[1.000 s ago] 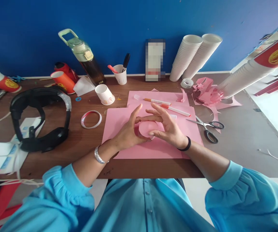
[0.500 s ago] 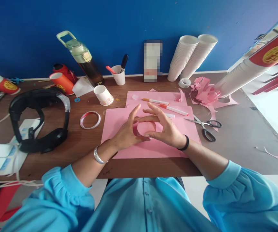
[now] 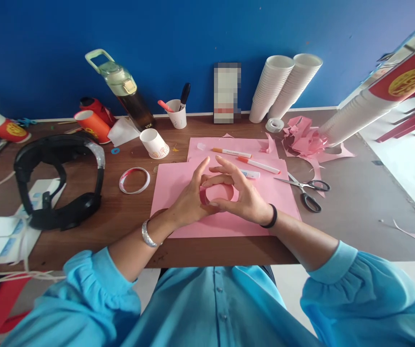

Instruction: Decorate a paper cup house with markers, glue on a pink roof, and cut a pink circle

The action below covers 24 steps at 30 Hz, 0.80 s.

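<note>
A round pink paper disc lies between my two hands, above the pink paper sheets. My left hand curves round its left side, with the index finger raised and the thumb low. My right hand grips it from the right, its fingers over the far edge and its thumb across the near edge. What lies under the disc is hidden by my fingers. Behind my hands are an orange marker, a red marker and a white tube, partly covered by my right hand.
Scissors lie open at the right, near crumpled pink scraps and a tape roll. Stacked paper cups stand against the blue wall. Leftward are a white cup, a tape ring, a bottle and a black headset.
My right hand has shifted slightly left over the disc, its thumb reaching further along the near edge. More of the white tube shows. My left hand stays nearly in place.
</note>
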Motion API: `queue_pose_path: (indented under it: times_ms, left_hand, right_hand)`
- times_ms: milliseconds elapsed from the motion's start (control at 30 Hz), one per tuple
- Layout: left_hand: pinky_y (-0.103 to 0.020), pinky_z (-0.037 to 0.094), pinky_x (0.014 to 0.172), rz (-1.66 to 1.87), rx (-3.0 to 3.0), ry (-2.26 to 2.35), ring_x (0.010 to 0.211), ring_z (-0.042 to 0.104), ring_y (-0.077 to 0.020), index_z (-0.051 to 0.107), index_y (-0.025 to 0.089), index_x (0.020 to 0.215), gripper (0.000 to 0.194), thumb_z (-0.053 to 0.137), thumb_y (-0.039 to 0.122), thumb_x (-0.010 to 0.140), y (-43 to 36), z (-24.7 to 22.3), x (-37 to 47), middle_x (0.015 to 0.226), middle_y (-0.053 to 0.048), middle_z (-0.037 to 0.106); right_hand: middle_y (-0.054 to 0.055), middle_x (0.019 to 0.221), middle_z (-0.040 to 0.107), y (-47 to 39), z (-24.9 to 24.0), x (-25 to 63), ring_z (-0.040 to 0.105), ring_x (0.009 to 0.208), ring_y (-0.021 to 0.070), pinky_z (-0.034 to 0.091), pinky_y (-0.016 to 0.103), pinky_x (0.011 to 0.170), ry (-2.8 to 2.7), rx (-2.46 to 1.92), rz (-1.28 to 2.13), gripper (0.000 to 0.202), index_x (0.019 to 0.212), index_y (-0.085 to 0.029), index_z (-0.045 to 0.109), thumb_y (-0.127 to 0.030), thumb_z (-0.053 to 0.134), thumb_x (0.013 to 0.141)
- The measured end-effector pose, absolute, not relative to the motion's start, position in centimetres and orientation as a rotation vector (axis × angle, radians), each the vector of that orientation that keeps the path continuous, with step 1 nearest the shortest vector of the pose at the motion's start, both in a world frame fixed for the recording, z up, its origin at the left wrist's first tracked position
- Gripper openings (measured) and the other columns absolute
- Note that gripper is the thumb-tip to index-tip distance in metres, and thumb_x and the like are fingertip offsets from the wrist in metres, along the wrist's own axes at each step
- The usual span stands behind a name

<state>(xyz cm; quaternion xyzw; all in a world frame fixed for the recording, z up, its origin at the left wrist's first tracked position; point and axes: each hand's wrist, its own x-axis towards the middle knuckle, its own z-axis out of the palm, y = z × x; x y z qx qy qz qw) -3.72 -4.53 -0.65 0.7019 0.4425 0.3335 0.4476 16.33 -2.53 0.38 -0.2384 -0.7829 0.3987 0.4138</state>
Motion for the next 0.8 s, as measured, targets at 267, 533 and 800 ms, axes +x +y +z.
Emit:
queue_pose_path:
  times_ms: [267,533,800]
  left_hand:
    - [-0.056,0.049,0.111,0.816,1.735,0.967,0.137,0.058,-0.0358,0.011,0.033,0.165,0.118,0.088,0.044,0.077,-3.9,-0.9,-4.8,0.153,-0.019,0.054]
    - [-0.059,0.049,0.106,0.959,1.823,1.225,0.123,0.059,-0.0344,0.014,0.025,0.165,0.128,0.092,0.042,0.065,-4.4,-1.8,-3.1,0.135,-0.017,0.057]
    - [-0.058,0.047,0.114,0.819,1.737,1.05,0.137,0.059,-0.0367,0.005,0.026,0.167,0.125,0.088,0.04,0.075,-4.2,-0.8,-3.8,0.148,-0.019,0.06]
  right_hand:
    - [0.013,0.14,0.068,-2.8,0.5,16.4,0.057,0.143,0.0317,0.043,0.061,0.122,-1.873,-0.619,0.997,0.095,0.164,-0.031,0.025,-0.052,0.079,0.089]
    - [0.008,0.122,0.077,-3.7,0.3,15.7,0.057,0.141,0.0326,0.042,0.063,0.119,-1.891,-0.788,0.861,0.089,0.163,-0.029,0.025,-0.037,0.077,0.091]
    - [0.01,0.127,0.075,-3.5,0.5,15.8,0.055,0.143,0.0335,0.041,0.062,0.121,-1.903,-0.79,0.906,0.089,0.162,-0.029,0.027,-0.046,0.077,0.091]
